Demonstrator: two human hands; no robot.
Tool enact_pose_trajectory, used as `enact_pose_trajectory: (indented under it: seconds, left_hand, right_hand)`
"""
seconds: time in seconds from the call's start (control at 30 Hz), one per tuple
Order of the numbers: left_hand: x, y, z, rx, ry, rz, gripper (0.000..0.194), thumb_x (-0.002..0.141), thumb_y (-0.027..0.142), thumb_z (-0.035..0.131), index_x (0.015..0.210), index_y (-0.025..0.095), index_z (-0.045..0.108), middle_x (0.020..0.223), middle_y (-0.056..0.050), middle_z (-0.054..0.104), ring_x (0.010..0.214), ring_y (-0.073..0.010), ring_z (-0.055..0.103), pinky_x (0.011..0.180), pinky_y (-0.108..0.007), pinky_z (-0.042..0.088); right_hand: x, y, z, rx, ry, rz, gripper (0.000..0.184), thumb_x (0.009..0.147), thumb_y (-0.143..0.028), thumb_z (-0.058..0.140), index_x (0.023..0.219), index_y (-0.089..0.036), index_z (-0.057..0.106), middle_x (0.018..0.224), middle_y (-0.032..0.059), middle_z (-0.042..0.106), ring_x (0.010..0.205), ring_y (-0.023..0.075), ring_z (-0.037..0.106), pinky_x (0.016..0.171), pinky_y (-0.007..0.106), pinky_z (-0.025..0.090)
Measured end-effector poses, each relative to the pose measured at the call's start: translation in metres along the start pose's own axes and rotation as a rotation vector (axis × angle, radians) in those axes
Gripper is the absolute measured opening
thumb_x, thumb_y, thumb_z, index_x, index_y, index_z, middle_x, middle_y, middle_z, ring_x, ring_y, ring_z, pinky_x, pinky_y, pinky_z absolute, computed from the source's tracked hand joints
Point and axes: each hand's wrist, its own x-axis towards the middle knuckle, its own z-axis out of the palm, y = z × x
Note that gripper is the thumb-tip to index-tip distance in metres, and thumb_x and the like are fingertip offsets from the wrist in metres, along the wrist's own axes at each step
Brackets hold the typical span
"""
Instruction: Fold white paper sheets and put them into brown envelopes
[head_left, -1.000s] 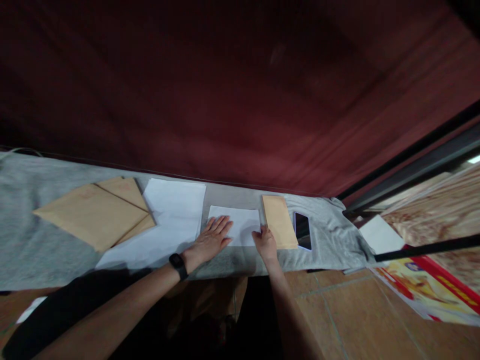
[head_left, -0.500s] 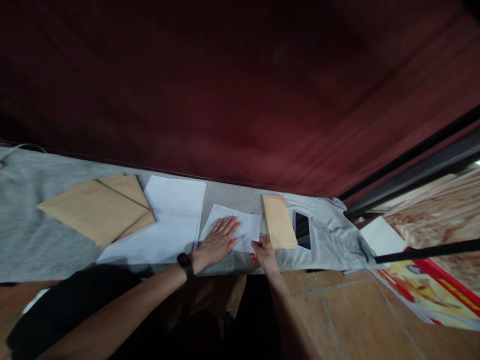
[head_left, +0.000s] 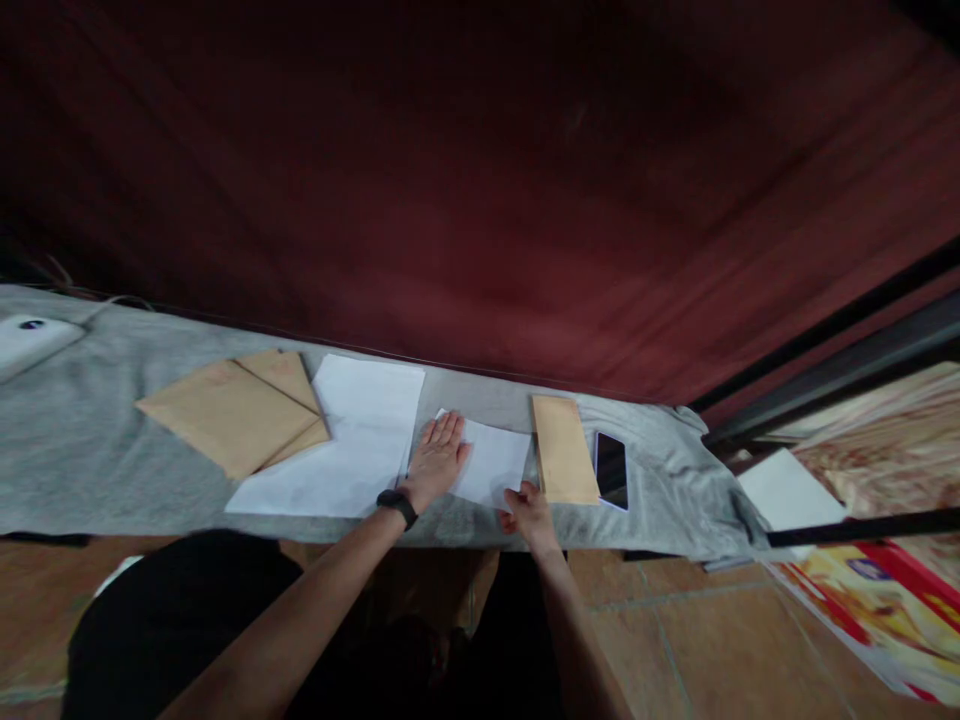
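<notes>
A small folded white sheet (head_left: 495, 462) lies on the grey cloth (head_left: 75, 470) over a narrow table. My left hand (head_left: 436, 458) rests flat on the sheet's left part, fingers stretched out, a black watch on the wrist. My right hand (head_left: 527, 510) pinches the sheet's near right corner, fingers curled. Just right of the sheet lies a narrow brown envelope (head_left: 563, 450), with a dark phone (head_left: 611, 470) beside it.
Larger white sheets (head_left: 352, 440) and two big brown envelopes (head_left: 232, 412) lie to the left. A white device (head_left: 26, 338) sits at the far left. A dark red curtain hangs behind the table. Tiled floor, a white paper (head_left: 787, 492) and a colourful poster (head_left: 892, 610) are on the right.
The small sheet has turned slightly askew. My right hand moved from the brown envelope's edge down to the sheet's near right corner. The view shifted left.
</notes>
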Motion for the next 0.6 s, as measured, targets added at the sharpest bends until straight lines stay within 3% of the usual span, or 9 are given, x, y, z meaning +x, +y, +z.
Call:
enact_pose_trajectory:
  seconds: [0.17, 0.3, 0.6]
  left_hand:
    - [-0.018, 0.015, 0.000, 0.014, 0.026, -0.073, 0.058, 0.101, 0.036, 0.031, 0.148, 0.003, 0.043, 0.155, -0.021, 0.043, 0.148, -0.0290, 0.035, 0.121, -0.048, 0.028]
    - [-0.051, 0.028, 0.003, -0.031, 0.043, 0.094, 0.057, 0.101, 0.040, 0.036, 0.151, 0.013, 0.042, 0.158, -0.014, 0.041, 0.149, -0.0269, 0.035, 0.122, -0.049, 0.028]
    - [-0.079, 0.015, -0.013, -0.053, 0.093, 0.013, 0.057, 0.101, 0.036, 0.036, 0.151, 0.010, 0.041, 0.156, -0.018, 0.043, 0.147, -0.0297, 0.037, 0.119, -0.051, 0.034]
  right_hand:
    - [0.000, 0.001, 0.001, 0.055, 0.008, 0.018, 0.024, 0.072, -0.039, 0.072, 0.079, -0.020, 0.058, 0.048, -0.0054, 0.059, 0.039, 0.0141, 0.058, 0.036, 0.021, 0.046]
    - [0.002, 0.003, 0.001, 0.095, 0.000, 0.024, 0.023, 0.070, -0.036, 0.070, 0.081, -0.019, 0.059, 0.048, -0.0045, 0.060, 0.037, 0.0132, 0.056, 0.035, 0.021, 0.046]
    - [-0.014, 0.008, 0.001, 0.226, -0.015, 0.003, 0.041, 0.060, -0.049, 0.079, 0.079, -0.019, 0.060, 0.055, -0.0026, 0.063, 0.043, 0.0142, 0.059, 0.041, 0.026, 0.052]
